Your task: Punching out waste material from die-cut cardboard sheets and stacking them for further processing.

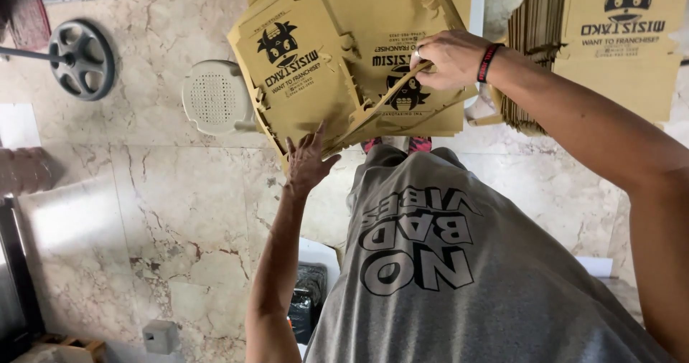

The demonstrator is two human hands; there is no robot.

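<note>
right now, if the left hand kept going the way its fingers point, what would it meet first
The left hand points up at the stack of flat cardboard box blanks; its fingertips already seem to touch the lower edge, though depth is unclear.

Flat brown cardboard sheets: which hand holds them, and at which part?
The right hand pinches a die-cut flap of the top cardboard sheet. The left hand supports the sheets' near edge with spread fingers.

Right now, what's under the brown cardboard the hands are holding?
Under the cardboard you can see a round beige stool poking out at its left, and marble floor. The rest of the stool is covered by cardboard.
</note>
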